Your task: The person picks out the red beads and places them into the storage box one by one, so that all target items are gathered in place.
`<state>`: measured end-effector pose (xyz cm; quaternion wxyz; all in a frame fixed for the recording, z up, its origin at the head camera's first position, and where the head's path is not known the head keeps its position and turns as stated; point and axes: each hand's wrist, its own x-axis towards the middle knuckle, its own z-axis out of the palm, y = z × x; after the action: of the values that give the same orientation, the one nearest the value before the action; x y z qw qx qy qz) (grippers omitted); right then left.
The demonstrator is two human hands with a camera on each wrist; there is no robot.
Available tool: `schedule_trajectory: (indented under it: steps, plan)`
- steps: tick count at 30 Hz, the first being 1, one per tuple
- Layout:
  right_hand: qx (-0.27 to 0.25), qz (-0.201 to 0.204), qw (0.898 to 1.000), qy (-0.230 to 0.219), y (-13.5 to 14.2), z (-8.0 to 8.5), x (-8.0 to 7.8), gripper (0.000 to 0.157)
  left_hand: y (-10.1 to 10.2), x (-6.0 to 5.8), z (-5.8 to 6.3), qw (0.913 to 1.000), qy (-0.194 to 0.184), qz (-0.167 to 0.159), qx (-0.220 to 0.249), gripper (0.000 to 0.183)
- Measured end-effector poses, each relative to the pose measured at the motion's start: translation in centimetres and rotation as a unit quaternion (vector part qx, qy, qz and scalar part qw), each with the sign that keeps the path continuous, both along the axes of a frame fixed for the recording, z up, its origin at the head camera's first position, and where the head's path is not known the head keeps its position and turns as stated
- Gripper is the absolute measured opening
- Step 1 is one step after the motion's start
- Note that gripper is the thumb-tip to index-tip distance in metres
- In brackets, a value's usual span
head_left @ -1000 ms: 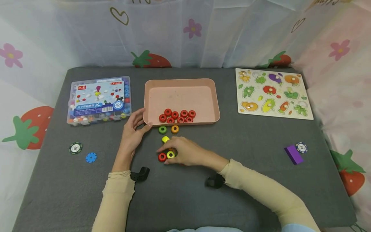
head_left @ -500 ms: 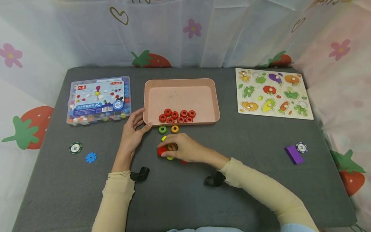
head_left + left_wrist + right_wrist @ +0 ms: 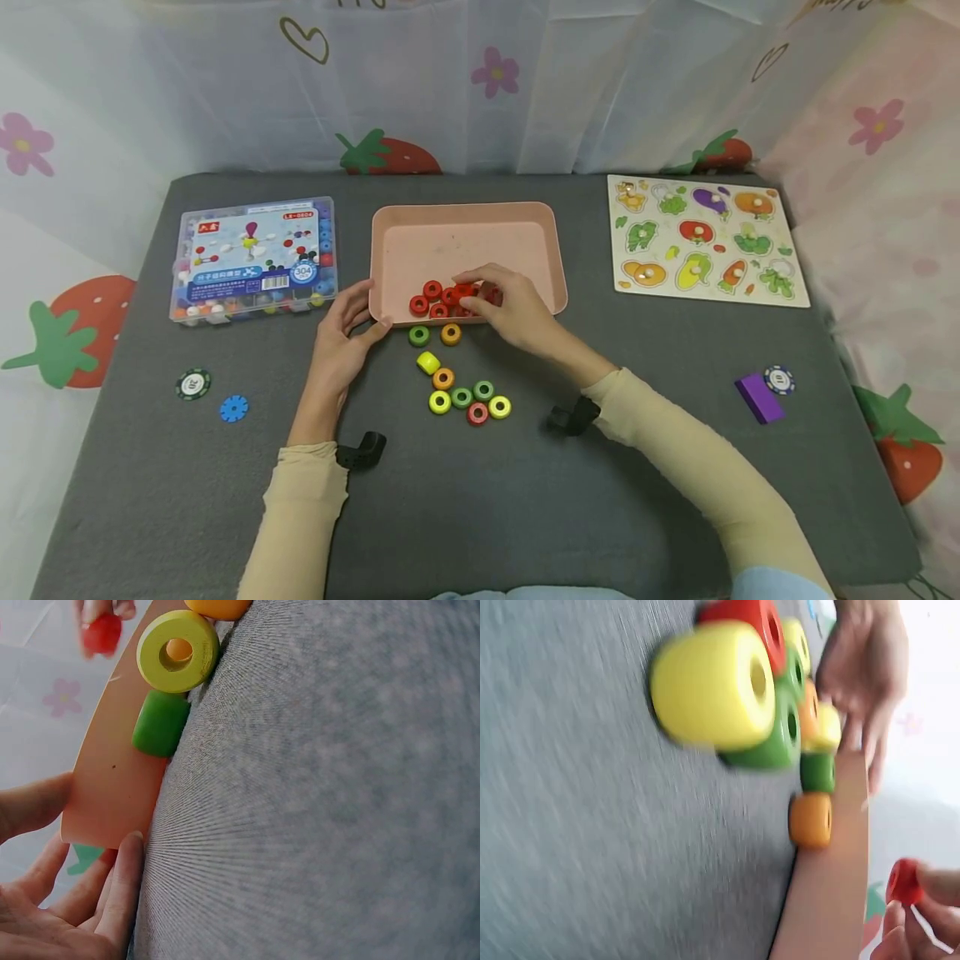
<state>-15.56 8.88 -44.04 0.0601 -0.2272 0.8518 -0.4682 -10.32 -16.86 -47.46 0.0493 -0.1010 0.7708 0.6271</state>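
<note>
My right hand [image 3: 517, 315] pinches a red bead [image 3: 904, 881] between thumb and fingers, over the front part of the pink tray [image 3: 465, 218]. Below it, several red ring-shaped beads [image 3: 418, 306] lie inside along the near wall, partly hidden by the hand. At the tray's near left corner, my left hand [image 3: 339, 346] holds the tray, thumb on the near side and fingers along the left wall. In front of the tray lie a green bead [image 3: 419, 336] and an orange bead [image 3: 451, 334]. Closer to me is a loose cluster of yellow, green and orange beads with one red bead [image 3: 477, 414].
A clear bead box [image 3: 255, 258] with a printed label sits left of the tray. On the right lies a vegetable puzzle board [image 3: 708, 242]. Poker chips [image 3: 194, 384] lie at the left; a purple block [image 3: 760, 398] and another chip [image 3: 779, 380] are at the right.
My right hand has picked a red bead from the left of the cluster and carried it up and right over the tray, uncovering the remaining beads. My left hand stays at the corner.
</note>
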Motion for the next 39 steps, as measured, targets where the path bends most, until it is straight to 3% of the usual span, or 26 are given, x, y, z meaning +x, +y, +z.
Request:
schedule_trajectory:
  steps: [4,9,20,30,39]
  plan:
    - [0.013,-0.053,0.998,-0.031,0.7,-0.4,-1.9,0.031,0.1,0.0,0.0,1.0000,-0.001,0.000,0.002,0.062]
    - [0.034,-0.088,0.993,-0.064,1.2,-1.2,-3.8,0.031,0.1,0.0,0.0,1.0000,-0.002,0.003,0.001,0.062]
    - [0.070,-0.092,0.990,-0.086,1.0,-1.7,-4.0,0.021,-0.1,0.0,-0.1,1.0000,-0.006,0.000,0.005,0.062]
    - [0.040,-0.067,0.996,-0.051,1.9,-0.4,-2.2,0.016,-0.1,0.0,0.1,1.0000,-0.001,-0.004,0.004,0.062]
    - [0.025,0.066,0.997,0.009,1.9,2.0,2.6,0.016,0.0,0.0,0.0,1.0000,-0.003,-0.002,0.000,0.062]
